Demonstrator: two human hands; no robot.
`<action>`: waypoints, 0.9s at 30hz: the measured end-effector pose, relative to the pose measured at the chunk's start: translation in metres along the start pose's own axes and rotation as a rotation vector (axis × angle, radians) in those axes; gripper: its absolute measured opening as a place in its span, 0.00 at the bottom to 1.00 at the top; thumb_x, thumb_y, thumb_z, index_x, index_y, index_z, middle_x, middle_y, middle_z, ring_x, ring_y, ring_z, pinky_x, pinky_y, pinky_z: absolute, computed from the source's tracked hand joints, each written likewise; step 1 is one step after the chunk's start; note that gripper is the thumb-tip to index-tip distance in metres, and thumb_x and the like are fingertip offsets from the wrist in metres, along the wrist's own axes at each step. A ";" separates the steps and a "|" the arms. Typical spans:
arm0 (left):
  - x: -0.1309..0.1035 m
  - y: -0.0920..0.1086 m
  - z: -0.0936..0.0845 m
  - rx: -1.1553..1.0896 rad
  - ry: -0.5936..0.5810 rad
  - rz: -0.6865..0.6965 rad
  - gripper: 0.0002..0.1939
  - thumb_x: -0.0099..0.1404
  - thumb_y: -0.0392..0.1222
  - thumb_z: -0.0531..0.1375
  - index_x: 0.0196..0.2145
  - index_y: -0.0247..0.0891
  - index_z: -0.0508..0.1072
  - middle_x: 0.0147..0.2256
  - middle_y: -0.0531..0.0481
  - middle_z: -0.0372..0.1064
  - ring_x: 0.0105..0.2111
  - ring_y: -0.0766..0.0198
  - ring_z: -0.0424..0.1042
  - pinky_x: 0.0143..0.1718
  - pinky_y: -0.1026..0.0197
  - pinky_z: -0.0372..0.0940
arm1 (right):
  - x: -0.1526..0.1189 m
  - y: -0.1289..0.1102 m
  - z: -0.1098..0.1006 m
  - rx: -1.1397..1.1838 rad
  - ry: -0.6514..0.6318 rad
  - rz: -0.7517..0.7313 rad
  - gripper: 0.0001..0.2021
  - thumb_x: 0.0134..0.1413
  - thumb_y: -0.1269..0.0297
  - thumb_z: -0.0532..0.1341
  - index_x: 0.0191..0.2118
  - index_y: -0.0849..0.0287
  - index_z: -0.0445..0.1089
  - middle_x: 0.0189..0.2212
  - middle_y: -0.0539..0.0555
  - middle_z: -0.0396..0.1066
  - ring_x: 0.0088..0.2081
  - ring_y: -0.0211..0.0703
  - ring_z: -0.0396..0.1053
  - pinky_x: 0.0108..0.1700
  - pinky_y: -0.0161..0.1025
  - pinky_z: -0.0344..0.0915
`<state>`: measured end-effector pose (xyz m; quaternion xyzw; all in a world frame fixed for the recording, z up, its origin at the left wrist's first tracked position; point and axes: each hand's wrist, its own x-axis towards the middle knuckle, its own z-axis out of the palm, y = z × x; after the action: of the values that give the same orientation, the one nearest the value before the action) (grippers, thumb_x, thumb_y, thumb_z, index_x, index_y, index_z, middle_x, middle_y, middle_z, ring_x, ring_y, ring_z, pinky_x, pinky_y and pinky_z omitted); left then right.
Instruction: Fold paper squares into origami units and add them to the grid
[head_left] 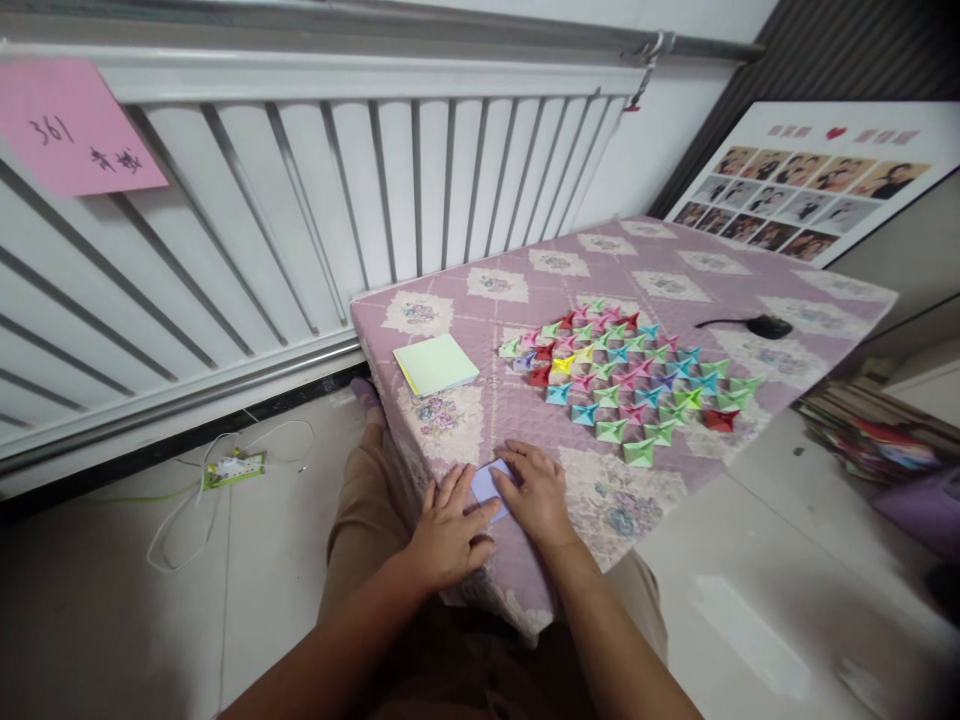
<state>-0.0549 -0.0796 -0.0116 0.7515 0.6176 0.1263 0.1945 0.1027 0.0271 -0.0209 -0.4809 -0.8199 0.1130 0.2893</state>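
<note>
A small light purple paper square (489,484) lies at the near corner of the cloth-covered table. My left hand (454,525) rests across its left and lower edges, with fingers spread and stretched. On the other side, my right hand (536,490) lies with its thumb on the paper and its fingers along the upper right edge. Both hands press from above; neither lifts the paper. Its covered edges are hidden, so I cannot tell how it is folded. Beyond the hands stand several folded paper pieces (604,395) in rows, coloured green, red, pink, blue, yellow and purple.
A pale green paper pad (436,364) lies on the patterned tablecloth (525,410) at the left. A black object with a thin handle (766,327) is at the right. Behind is a white radiator (390,190). On the floor sits a power strip (236,468) with cables.
</note>
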 end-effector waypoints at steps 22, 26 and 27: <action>0.000 -0.002 0.001 -0.014 0.011 0.018 0.32 0.58 0.48 0.61 0.60 0.55 0.59 0.68 0.45 0.31 0.65 0.43 0.36 0.59 0.32 0.41 | -0.001 0.008 -0.004 0.108 -0.107 -0.067 0.05 0.49 0.60 0.63 0.31 0.55 0.71 0.48 0.56 0.69 0.52 0.53 0.63 0.52 0.52 0.56; -0.002 -0.007 0.001 -0.025 0.018 0.052 0.31 0.58 0.48 0.62 0.60 0.53 0.60 0.67 0.43 0.32 0.65 0.43 0.36 0.59 0.34 0.43 | -0.004 0.016 -0.006 0.113 -0.104 -0.136 0.05 0.51 0.61 0.62 0.29 0.56 0.69 0.47 0.57 0.69 0.53 0.53 0.63 0.52 0.52 0.58; -0.002 -0.009 0.000 -0.028 0.028 0.065 0.30 0.59 0.47 0.61 0.59 0.53 0.61 0.67 0.44 0.34 0.65 0.44 0.37 0.59 0.35 0.43 | -0.005 0.016 -0.007 0.109 -0.100 -0.137 0.05 0.51 0.62 0.62 0.28 0.56 0.69 0.47 0.57 0.69 0.53 0.52 0.63 0.52 0.52 0.58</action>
<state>-0.0631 -0.0800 -0.0160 0.7666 0.5936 0.1517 0.1923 0.1205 0.0305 -0.0248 -0.4008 -0.8571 0.1613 0.2807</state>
